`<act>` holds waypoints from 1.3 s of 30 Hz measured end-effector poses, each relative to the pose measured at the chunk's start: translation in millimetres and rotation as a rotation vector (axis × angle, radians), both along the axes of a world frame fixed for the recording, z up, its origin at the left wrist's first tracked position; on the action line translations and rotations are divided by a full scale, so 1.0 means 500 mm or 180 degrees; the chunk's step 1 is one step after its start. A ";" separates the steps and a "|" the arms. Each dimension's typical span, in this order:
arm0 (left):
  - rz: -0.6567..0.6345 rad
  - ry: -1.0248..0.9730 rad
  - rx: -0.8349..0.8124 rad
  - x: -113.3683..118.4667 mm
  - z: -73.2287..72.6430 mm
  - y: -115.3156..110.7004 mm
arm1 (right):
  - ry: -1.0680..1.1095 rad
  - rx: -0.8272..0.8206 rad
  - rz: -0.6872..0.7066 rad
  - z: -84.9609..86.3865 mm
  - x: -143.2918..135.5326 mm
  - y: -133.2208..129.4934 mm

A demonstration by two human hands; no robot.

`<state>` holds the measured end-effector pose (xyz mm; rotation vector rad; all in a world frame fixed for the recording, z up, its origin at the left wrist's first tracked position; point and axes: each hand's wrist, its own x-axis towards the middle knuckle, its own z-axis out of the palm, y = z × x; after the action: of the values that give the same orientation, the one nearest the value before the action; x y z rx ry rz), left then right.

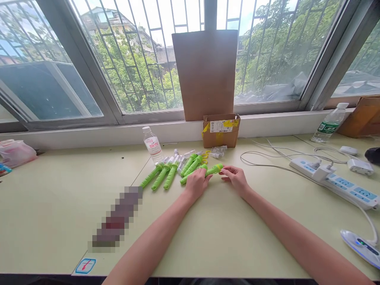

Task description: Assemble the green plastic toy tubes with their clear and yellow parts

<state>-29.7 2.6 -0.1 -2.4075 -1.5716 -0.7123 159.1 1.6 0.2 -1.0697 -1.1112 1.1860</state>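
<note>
My left hand (197,183) is closed round a green plastic wand handle (213,170), its ridged, yellowish end pointing right. At that end my right hand (236,179) brings thumb and forefinger together on a yellow part (221,167), mostly hidden by the fingertips. Another green handle (184,180) lies just left of my left hand, partly covered by it. Several more green handles (170,177) with clear tubes rest on the table to the left. Small yellow ring pieces (205,156) and clear plastic tubes (219,150) lie behind my hands.
A small cardboard box (220,136) stands behind the parts, and a water bottle (152,145) at their left. A power strip (335,183) with cables lies at the right, near another bottle (329,123). A blurred dark object (117,219) lies front left.
</note>
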 end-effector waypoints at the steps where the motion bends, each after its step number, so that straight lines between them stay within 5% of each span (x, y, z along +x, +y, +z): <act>1: -0.0007 -0.0015 0.0011 0.000 0.000 0.000 | 0.0196 -0.0116 -0.0010 0.002 0.004 0.003; 7: 0.0019 -0.0075 0.0009 0.001 -0.002 0.001 | 0.0796 -0.0378 0.0040 0.009 0.022 0.013; 39: 0.0032 -0.0111 0.0078 0.001 -0.005 0.002 | 0.1058 -0.0443 -0.0109 0.001 0.025 0.018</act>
<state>-29.3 3.6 -2.8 -2.3805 -1.5776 -0.7712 171.5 10.7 0.7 -0.9488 -0.7592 1.3713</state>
